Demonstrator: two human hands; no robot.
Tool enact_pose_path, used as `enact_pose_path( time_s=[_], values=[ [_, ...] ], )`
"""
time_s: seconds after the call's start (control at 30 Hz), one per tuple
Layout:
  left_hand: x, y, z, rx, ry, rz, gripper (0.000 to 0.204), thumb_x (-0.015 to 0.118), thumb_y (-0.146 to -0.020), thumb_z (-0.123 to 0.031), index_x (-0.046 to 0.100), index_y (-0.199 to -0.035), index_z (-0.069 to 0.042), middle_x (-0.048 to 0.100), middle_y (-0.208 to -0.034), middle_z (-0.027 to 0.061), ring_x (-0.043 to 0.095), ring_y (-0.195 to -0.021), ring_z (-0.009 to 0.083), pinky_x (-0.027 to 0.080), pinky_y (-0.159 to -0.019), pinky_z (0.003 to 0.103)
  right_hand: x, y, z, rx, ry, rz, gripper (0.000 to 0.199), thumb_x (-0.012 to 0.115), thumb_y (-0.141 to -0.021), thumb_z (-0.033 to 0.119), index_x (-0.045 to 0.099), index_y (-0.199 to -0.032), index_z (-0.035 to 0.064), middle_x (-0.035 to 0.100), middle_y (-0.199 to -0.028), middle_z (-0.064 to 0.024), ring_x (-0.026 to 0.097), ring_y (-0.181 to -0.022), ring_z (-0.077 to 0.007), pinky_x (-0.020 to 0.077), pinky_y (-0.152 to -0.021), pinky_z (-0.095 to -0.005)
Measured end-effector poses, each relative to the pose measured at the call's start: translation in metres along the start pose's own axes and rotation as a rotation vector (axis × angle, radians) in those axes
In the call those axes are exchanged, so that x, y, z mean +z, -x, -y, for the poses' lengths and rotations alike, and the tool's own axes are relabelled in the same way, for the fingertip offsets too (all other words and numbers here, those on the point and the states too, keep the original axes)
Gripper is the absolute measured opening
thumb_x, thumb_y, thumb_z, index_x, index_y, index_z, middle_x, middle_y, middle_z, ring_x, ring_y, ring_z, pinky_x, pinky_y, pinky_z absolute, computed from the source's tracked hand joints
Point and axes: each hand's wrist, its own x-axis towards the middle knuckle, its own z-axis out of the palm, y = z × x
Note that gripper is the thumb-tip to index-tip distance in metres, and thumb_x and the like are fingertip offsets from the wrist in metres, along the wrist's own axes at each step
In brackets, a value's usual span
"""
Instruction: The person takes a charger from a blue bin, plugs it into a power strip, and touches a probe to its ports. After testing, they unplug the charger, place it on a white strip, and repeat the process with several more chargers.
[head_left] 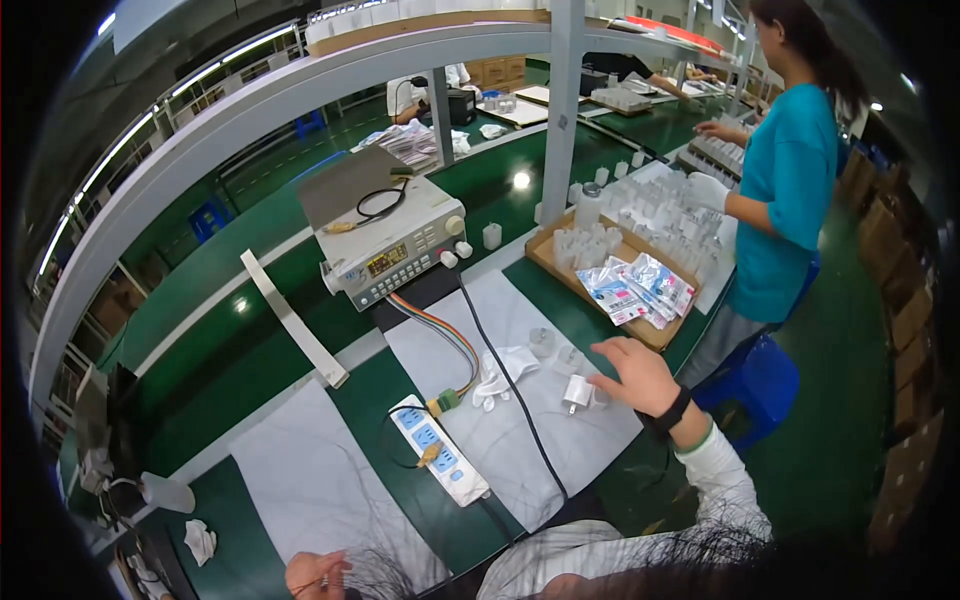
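Note:
My right hand reaches out over the white mat, fingers spread, holding nothing. It hovers just right of a small white plug adapter lying on the mat. A black band sits on that wrist. My left hand is low at the bottom edge, fingers curled near my hair, pinching something thin that I cannot make out. A white power strip with a plugged-in connector lies between the two hands.
A grey bench instrument with a ribbon cable stands behind the mat. A cardboard tray holds white adapters and printed bags. A person in a teal shirt works at the right. A crumpled white glove lies nearby.

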Motion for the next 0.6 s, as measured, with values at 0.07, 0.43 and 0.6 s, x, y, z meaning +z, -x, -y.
enact_pose_path(
  time_s=[0.07, 0.43, 0.6],
  values=[
    [-0.008, -0.018, -0.014, -0.073, -0.059, 0.234, 0.023, 0.056, -0.090, -0.010, 0.067, -0.110, -0.013, 0.069, -0.094, 0.0055, 0.063, -0.085, 0.0253, 0.048, -0.071, 0.037, 0.011, -0.016, -0.007, -0.050, 0.146, 0.016, 0.037, 0.071, -0.079, 0.029, 0.065, -0.106, 0.0057, 0.064, -0.087, -0.0106, 0.063, -0.077, -0.0285, 0.0513, -0.070, -0.0373],
    [0.064, -0.065, -0.063, 0.143, 0.699, 0.114, 0.028, 0.072, -0.078, -0.007, 0.067, -0.106, -0.006, 0.064, -0.076, 0.0056, 0.062, -0.066, 0.0201, 0.051, -0.064, 0.032, -0.038, -0.045, 0.089, 0.002, -0.698, 0.375, 0.032, 0.073, -0.076, 0.005, 0.062, -0.106, 0.0009, 0.066, -0.107, -0.0122, 0.066, -0.094, -0.0202, 0.0532, -0.079, -0.0311],
    [0.107, -0.111, -0.125, -0.024, 1.273, -0.003, 0.041, 0.069, -0.085, -0.006, 0.054, -0.123, -0.003, 0.058, -0.121, 0.0129, 0.061, -0.100, 0.0172, 0.051, -0.083, 0.033, 0.026, -0.027, 0.151, -0.187, -1.335, 0.626, 0.047, 0.074, -0.080, 0.004, 0.056, -0.123, 0.0061, 0.060, -0.118, -0.0093, 0.060, -0.102, -0.0167, 0.0523, -0.077, -0.0275]
  ],
)
